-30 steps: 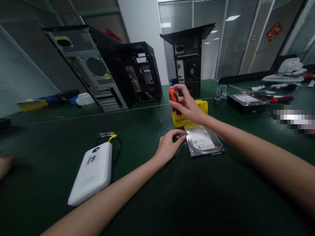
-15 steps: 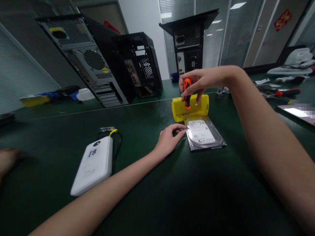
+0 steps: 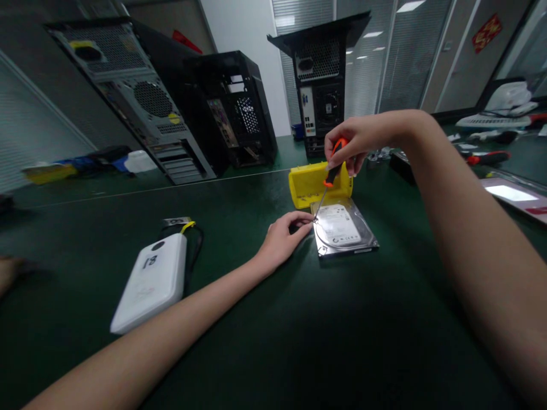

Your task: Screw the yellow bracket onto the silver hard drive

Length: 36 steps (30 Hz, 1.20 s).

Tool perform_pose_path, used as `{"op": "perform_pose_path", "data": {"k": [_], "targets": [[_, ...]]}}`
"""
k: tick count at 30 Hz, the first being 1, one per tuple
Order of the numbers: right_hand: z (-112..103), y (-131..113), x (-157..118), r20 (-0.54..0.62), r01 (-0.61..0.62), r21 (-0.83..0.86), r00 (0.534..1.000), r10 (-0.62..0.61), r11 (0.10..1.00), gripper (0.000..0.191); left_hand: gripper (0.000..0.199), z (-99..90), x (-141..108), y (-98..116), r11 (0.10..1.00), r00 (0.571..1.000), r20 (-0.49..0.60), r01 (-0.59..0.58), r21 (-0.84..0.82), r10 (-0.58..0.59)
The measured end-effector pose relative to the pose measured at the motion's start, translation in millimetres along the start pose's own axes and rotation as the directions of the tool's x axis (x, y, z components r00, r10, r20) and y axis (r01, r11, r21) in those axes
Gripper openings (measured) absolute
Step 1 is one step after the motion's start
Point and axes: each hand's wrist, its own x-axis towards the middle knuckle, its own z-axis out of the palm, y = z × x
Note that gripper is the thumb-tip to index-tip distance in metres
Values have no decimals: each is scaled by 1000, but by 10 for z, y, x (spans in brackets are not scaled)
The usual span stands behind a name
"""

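A silver hard drive (image 3: pixel 363 228) with a white label lies on the dark green table, its far edge against an open yellow plastic case (image 3: pixel 299 185). My right hand (image 3: pixel 348 145) grips a screwdriver (image 3: pixel 336 165) with an orange and black handle from above. The screwdriver leans to the right, and its tip meets the drive's left edge. Beside that tip, the thumb and fingers of my left hand (image 3: pixel 284 236) are pinched together at the drive's edge. Whatever they pinch is too small to make out.
A white power bank (image 3: pixel 149 285) with a black cord lies left of my left forearm. Computer cases (image 3: pixel 171 108), (image 3: pixel 322 85) stand along the back. Pliers (image 3: pixel 489 158) and a tablet-like device (image 3: pixel 517 193) lie at right. Another person's hand (image 3: pixel 8 273) shows at the left edge.
The screwdriver has gone from nearly upright to tilted, its handle swinging right with my right hand. My left hand keeps its pinch at the drive's edge. The whole view has shifted slightly.
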Motion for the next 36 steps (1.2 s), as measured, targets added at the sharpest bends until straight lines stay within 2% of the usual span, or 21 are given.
{"op": "perform_pose_path", "data": {"k": [4,10,15,18,24,29,36], "targets": [[-8,-24,-1,16,-16,-61,1000,17,998,28,27,-6,-7,31,1000,1000,2,6,-3,-6],[49,-99,32,-50,3,-170,999,-12,985,31,28,-22,-23,46,1000,1000,11,4,15,-4],[46,-137,23,-93,-75,-284,994,50,956,44,29,-43,-24,41,999,1000,28,11,46,-12],[16,-89,-19,-70,-101,-269,994,85,958,46,29,-44,-22,47,999,1000,21,10,43,-11],[8,-71,-87,-9,-105,-175,994,105,979,30,28,-31,-26,60,999,1000,15,0,39,-1],[44,-138,-31,-64,-1,-184,998,-11,983,33,28,-31,-30,55,999,1000,10,1,54,-1],[113,-219,33,-176,163,-391,953,-247,906,39,28,-39,-36,58,998,1000,22,13,54,-14]]}}
